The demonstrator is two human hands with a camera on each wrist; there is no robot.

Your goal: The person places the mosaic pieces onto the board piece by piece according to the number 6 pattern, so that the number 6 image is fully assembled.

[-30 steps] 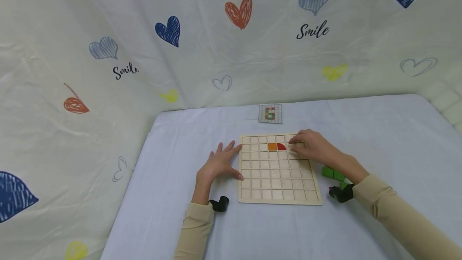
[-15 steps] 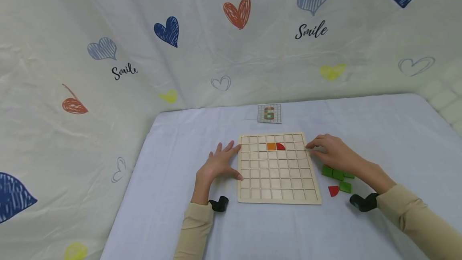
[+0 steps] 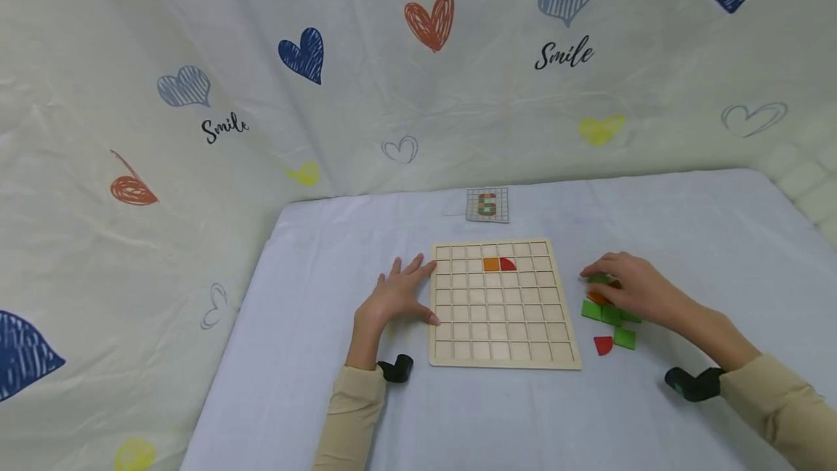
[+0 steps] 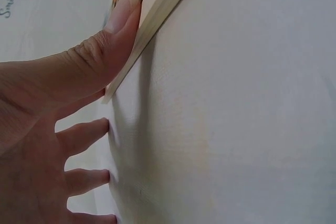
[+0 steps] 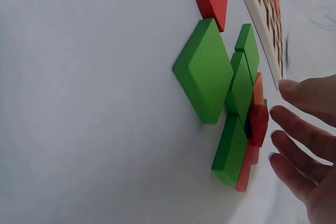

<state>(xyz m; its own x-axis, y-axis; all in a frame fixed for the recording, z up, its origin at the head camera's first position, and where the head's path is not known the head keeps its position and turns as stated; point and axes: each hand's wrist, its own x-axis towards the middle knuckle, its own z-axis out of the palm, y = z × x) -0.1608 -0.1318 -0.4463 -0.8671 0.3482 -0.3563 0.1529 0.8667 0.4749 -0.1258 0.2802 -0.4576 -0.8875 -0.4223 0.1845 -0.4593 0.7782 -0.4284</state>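
Observation:
My left hand (image 3: pixel 391 300) rests at the left edge of a wooden grid board (image 3: pixel 495 312), fingers spread. In the left wrist view its thumb (image 4: pixel 118 24) lies along the board's rim. On the board, an orange square tile (image 3: pixel 491 264) sits beside a red quarter-round tile (image 3: pixel 507 264). To the board's right, my right hand (image 3: pixel 641 289) hovers at a small pile of tiles, thumb and fingers apart. The right wrist view shows its fingertips close to a red tile (image 5: pixel 259 121) atop the pile, with nothing between them. Several green tiles (image 5: pixel 241 85) lie about it.
A pattern card (image 3: pixel 487 205) lies behind the board. Nearer me than the pile are a loose green square tile (image 3: pixel 625 339) and a red quarter-round tile (image 3: pixel 604 345). A white cloth covers the table (image 3: pixel 307 260), and a heart-printed curtain (image 3: pixel 484 93) hangs behind it.
My right hand has moved from over the board to the right, down to the tile pile, uncovering the loose green and red tiles. My left hand has stayed at the board's edge.

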